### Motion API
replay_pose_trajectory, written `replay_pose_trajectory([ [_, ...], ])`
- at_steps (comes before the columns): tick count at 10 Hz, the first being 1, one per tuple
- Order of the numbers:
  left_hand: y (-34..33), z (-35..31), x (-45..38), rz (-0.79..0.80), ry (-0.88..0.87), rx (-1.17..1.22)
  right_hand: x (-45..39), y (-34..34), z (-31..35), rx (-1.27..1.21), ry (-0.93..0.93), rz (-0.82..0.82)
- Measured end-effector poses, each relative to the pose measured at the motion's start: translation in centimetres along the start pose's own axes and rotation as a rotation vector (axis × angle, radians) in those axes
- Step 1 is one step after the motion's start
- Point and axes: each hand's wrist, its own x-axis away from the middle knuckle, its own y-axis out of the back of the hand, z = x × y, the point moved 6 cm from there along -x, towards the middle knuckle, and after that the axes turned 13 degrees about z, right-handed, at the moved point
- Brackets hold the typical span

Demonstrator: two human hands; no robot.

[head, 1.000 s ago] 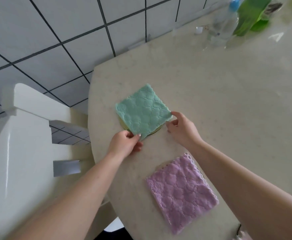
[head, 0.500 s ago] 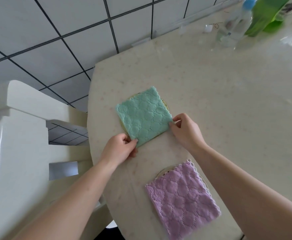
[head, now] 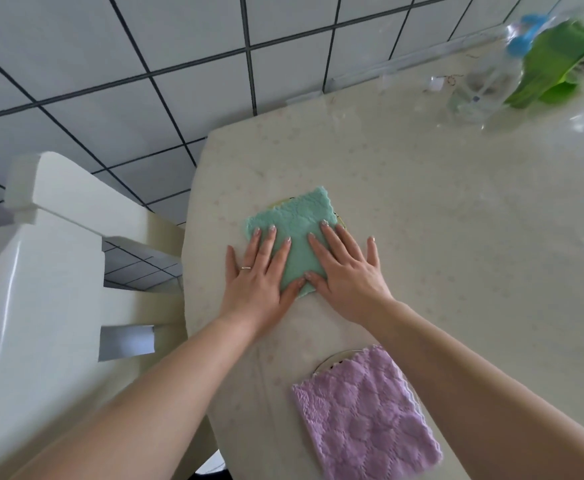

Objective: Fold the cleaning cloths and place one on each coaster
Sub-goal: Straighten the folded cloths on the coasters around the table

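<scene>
A folded green cloth (head: 295, 220) lies on a coaster whose yellowish rim (head: 278, 204) peeks out at its far edge. My left hand (head: 255, 278) lies flat on the cloth's left part, fingers spread. My right hand (head: 347, 271) lies flat on its right part, fingers spread too. Neither hand grips anything. Closer to me, a folded purple cloth (head: 366, 414) rests on a second coaster; only a curved bit of that coaster's rim (head: 332, 358) shows at its far left corner.
The beige table (head: 456, 237) ends at a rounded edge on the left. A white chair (head: 41, 271) stands beside that edge. A clear bottle with a blue cap (head: 491, 74) and a green pack (head: 557, 64) sit at the far right.
Both hands let go of the green cloth's near corners and now lie flat on top of it with fingers spread. The camera view has shifted a little.
</scene>
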Motion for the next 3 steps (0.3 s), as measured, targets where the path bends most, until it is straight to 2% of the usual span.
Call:
replay_pose_trajectory([
  [2,1.0,-0.4,-0.4,0.234,0.055,-0.053,0.1,0.7,0.4,0.041,-0.106,0.168],
  [3,2.9,-0.6,-0.6,0.286,0.069,-0.005,1.0,2.3,0.7,0.063,-0.129,0.2],
])
